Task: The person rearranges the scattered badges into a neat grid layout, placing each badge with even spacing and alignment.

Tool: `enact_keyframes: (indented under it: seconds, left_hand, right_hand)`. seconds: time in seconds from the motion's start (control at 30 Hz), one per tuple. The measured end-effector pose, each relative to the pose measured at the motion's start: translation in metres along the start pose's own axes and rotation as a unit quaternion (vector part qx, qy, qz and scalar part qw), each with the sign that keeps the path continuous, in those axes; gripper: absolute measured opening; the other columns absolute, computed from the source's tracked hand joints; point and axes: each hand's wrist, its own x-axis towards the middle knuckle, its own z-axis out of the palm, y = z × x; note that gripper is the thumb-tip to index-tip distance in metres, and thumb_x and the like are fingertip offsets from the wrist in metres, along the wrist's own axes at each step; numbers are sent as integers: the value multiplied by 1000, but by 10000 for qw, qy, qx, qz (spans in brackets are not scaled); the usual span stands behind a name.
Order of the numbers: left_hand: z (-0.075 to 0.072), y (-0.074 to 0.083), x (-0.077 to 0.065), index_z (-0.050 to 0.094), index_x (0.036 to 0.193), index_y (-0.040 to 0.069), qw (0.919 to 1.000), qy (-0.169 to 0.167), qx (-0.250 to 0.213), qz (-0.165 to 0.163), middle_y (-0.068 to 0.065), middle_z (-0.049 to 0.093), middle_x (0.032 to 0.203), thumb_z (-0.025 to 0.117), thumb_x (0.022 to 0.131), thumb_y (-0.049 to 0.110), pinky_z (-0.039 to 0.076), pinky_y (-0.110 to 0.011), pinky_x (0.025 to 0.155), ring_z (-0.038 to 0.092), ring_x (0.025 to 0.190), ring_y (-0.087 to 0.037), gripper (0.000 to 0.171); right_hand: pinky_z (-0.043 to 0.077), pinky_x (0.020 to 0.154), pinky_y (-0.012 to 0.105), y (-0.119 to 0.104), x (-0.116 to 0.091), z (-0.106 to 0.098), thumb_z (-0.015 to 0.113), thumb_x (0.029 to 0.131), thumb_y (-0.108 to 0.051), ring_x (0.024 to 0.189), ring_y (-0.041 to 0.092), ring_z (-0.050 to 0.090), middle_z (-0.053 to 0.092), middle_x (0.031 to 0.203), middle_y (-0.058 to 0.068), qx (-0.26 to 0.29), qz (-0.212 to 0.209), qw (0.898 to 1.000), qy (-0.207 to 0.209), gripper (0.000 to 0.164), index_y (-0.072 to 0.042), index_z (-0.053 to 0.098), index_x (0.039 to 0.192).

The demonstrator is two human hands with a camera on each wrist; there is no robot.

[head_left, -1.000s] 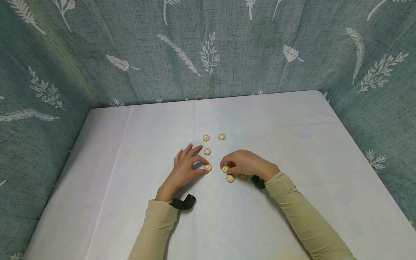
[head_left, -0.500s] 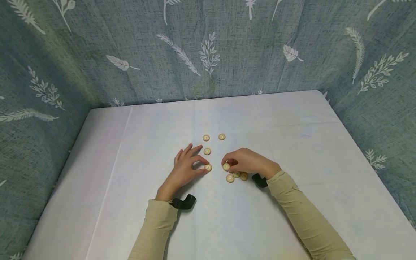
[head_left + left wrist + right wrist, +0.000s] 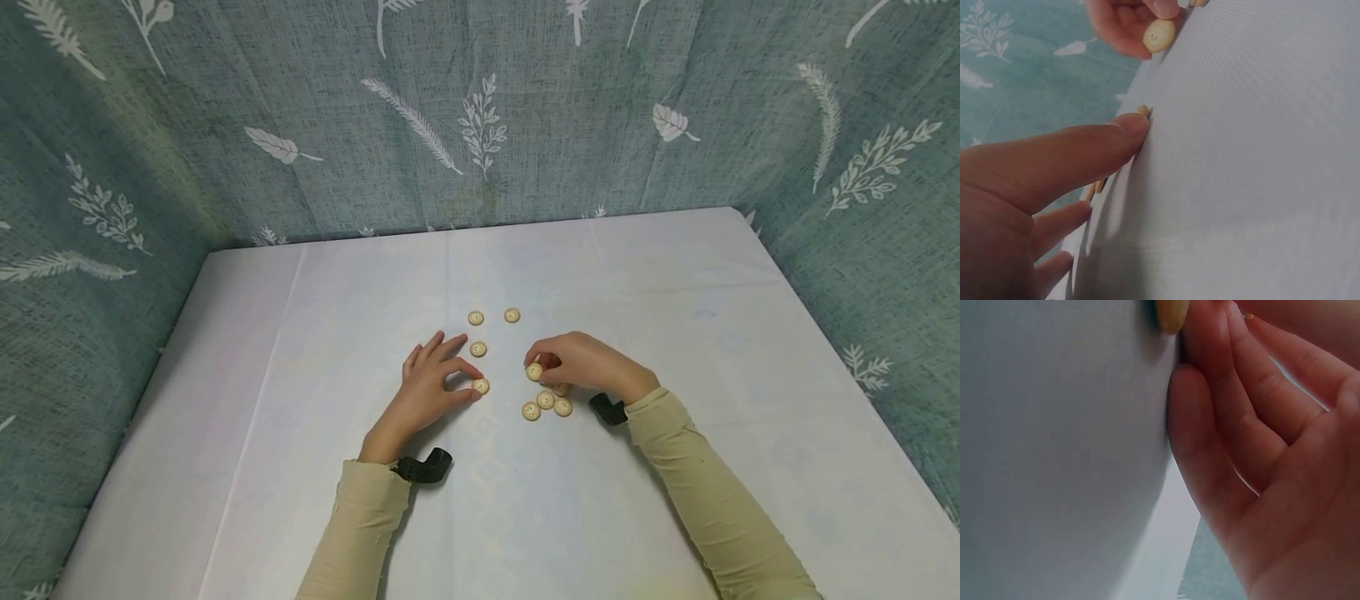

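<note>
My left hand [image 3: 429, 387] rests at the middle of the table, thumb and index finger pinching a round pale wooden button [image 3: 481, 387] that sits at the cloth. Its other fingers are spread beside another button [image 3: 478, 349]. To the right, my right hand [image 3: 588, 363] pinches a second wooden button [image 3: 534, 372] between thumb and index; its dotted face also shows as a tilted button [image 3: 1159, 35] in the left wrist view. Just below that hand lie several more buttons [image 3: 546, 400], one partly covered by the fingers.
Two buttons lie farther back, a left one [image 3: 476, 318] and a right one [image 3: 512, 315]. A white cloth covers the table [image 3: 300, 333]. Behind and beside it hangs a green leaf-patterned curtain [image 3: 570, 125]. Each wrist wears a black camera, as the left camera [image 3: 425, 467] shows.
My right hand has moved right and a little away from me, its button going with it, uncovering buttons beneath. My left hand has stayed in place.
</note>
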Motion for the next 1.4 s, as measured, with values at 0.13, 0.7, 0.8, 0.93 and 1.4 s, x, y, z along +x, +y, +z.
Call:
enact_keyframes:
  seconds: [0.13, 0.7, 0.8, 0.93, 1.4]
  left_hand:
    - [-1, -1, 0, 66, 86, 31, 10000, 16, -32, 0, -2, 36, 139, 73, 72, 34, 1, -50, 101, 12, 133, -26, 16]
    - [1, -1, 1, 65, 85, 31, 10000, 37, -4, 10, -1, 36, 139, 72, 72, 34, 3, -51, 101, 13, 133, -27, 15]
    - [0, -1, 1, 66, 85, 31, 10000, 20, 16, 0, -2, 36, 139, 72, 73, 33, 3, -51, 101, 13, 133, -27, 14]
    - [0, -1, 1, 66, 85, 31, 10000, 46, 6, 37, -3, 37, 139, 73, 72, 33, 3, -52, 101, 14, 133, -28, 15]
    - [0, -2, 0, 66, 86, 31, 10000, 38, -34, 43, -2, 37, 139, 73, 72, 34, 3, -51, 101, 13, 133, -28, 15]
  right_hand:
    - [44, 66, 28, 2, 1, -1, 65, 82, -16, 71, 11, 52, 59, 80, -7, 72, 104, 9999, 42, 19, -20, 62, 100]
    - [44, 69, 29, 12, 1, -3, 65, 80, -12, 75, 11, 54, 59, 82, -5, 209, 68, 9991, 363, 23, -16, 62, 103]
    - [44, 70, 30, 12, 2, -4, 66, 80, -13, 76, 11, 54, 59, 83, -4, 205, 65, 9991, 356, 23, -15, 61, 103]
    - [43, 69, 30, 12, 4, -3, 65, 81, -13, 76, 12, 53, 59, 82, -4, 282, 186, 9988, 358, 22, -16, 61, 102]
    - [42, 69, 30, 8, 18, -4, 66, 80, -15, 75, 14, 53, 59, 82, -3, 226, 392, 9978, 484, 21, -17, 61, 101]
